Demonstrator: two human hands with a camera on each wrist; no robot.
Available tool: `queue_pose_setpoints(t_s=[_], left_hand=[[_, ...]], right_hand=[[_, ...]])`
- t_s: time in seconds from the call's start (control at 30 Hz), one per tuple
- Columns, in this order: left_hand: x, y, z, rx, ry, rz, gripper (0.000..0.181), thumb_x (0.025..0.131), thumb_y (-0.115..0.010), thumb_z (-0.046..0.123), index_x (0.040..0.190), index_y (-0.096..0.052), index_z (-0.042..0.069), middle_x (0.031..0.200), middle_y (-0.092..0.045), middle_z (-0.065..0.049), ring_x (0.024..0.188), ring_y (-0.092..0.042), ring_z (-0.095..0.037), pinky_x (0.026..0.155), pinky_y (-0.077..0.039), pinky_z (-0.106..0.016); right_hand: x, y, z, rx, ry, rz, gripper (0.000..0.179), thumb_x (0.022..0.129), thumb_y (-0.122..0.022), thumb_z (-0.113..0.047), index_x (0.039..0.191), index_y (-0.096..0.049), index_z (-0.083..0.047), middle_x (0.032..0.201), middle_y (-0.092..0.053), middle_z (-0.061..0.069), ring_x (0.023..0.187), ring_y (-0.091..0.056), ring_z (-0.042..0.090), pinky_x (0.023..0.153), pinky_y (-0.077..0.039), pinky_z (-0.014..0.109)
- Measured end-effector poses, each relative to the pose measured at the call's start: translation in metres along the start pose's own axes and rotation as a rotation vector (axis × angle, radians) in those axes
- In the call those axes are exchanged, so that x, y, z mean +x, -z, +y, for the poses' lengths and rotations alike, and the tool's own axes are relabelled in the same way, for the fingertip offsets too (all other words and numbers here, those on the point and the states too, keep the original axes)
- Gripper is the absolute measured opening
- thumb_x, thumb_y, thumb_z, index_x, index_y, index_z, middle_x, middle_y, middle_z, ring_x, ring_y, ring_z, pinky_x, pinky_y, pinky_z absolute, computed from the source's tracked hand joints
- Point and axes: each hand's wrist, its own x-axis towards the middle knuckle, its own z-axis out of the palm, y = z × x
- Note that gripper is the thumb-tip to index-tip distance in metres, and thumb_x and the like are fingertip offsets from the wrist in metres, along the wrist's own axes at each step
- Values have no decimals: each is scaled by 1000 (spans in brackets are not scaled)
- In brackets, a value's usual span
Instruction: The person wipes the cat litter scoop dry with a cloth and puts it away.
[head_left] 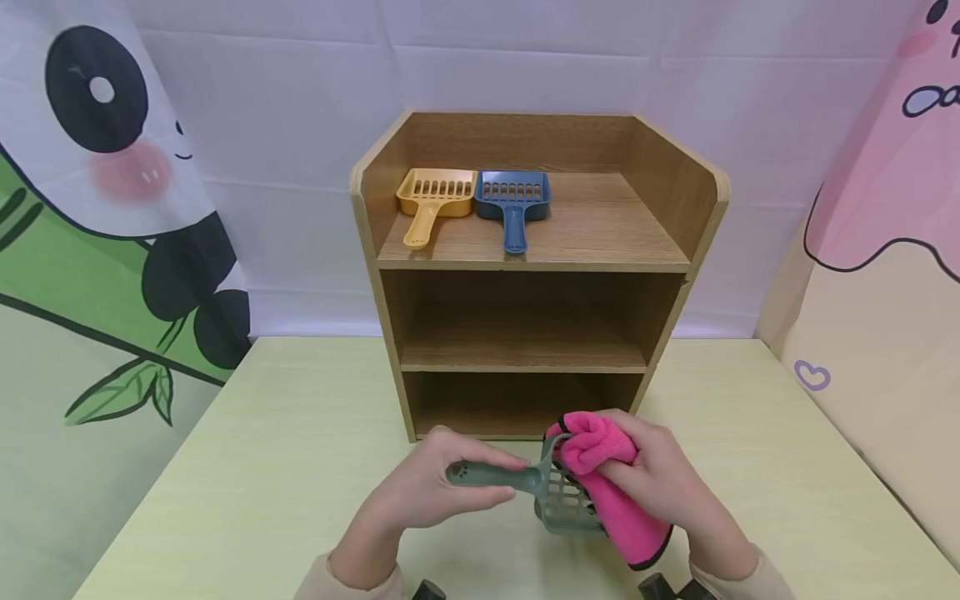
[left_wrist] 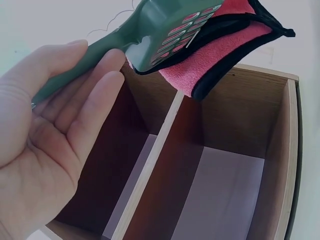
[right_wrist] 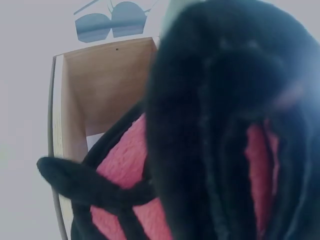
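My left hand (head_left: 431,483) pinches the handle of a green slotted litter scoop (head_left: 558,510), thumb on one side and fingers on the other. In the left wrist view the scoop (left_wrist: 165,25) has its slotted head against the cloth. A pink cloth with black edging (head_left: 626,508) is bunched in my right hand (head_left: 656,467), which presses it to the scoop's head. The cloth (right_wrist: 125,155) fills much of the right wrist view and hides that hand's fingers. Part of the scoop's head lies behind the cloth.
Behind the hands stands a three-level wooden shelf (head_left: 525,367) on a pale table (head_left: 300,417). On its top level a yellow litter scoop (head_left: 435,196) and a blue one (head_left: 514,200) lie side by side. A printed curtain (head_left: 285,125) hangs at the back.
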Motion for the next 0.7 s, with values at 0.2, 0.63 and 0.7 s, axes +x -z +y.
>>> queue_pose_setpoints(t_s=[0.2,0.63,0.7], left_hand=[[0,2,3,40,-39,31,23,82,-73,8,103,-71,0,96,-73,-12,72,-60,-1,54,-50,-18],[2,1,8,99,-222,102,25,78,-73,-1,103,-70,-5,99,-72,-18,89,-71,-20,70,-56,-21],[2,2,9,115,-243,116,25,78,-73,-2,103,-70,-5,99,-72,-18,88,-71,-20,70,-56,-20]], right_hand=[[1,3,0,19,-92,63,36,81,-73,-7,114,-64,-18,101,-69,0,86,-61,4,69,-55,24],[-1,11,-4,180,-166,177,38,83,-69,-1,119,-59,-3,103,-64,-13,89,-61,3,71,-56,22],[0,11,-6,216,-183,199,37,83,-68,0,119,-58,-1,102,-64,-17,89,-62,2,71,-56,21]])
